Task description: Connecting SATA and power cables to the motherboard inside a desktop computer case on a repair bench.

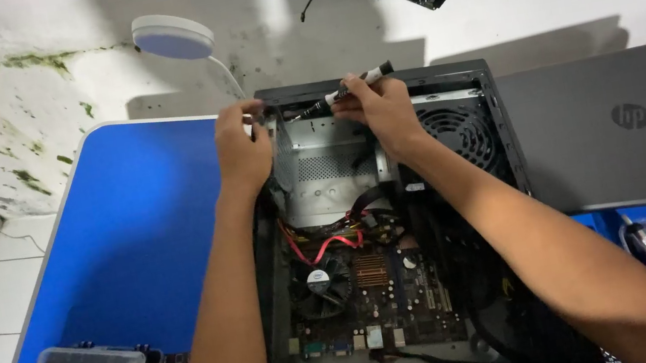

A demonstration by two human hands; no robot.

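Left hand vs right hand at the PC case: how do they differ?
The left hand grips the far left edge of the open computer case and carries no tool; the right hand holds a black-and-white screwdriver. The left hand sits at the case's corner; the right hand is further in, above the empty metal bay. Both are bare and work at the far end of the case.

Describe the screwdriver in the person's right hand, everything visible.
The screwdriver is slim, with a black handle and a white band near its upper end, which looks like plastic. It lies tilted, the handle end up and to the right, the tip pointing down-left toward the top corner of the open computer case. The right hand pinches it around mid-handle, hiding part of it. The tip sits close to the left hand, at the metal drive bay; the bit itself is too small to make out.
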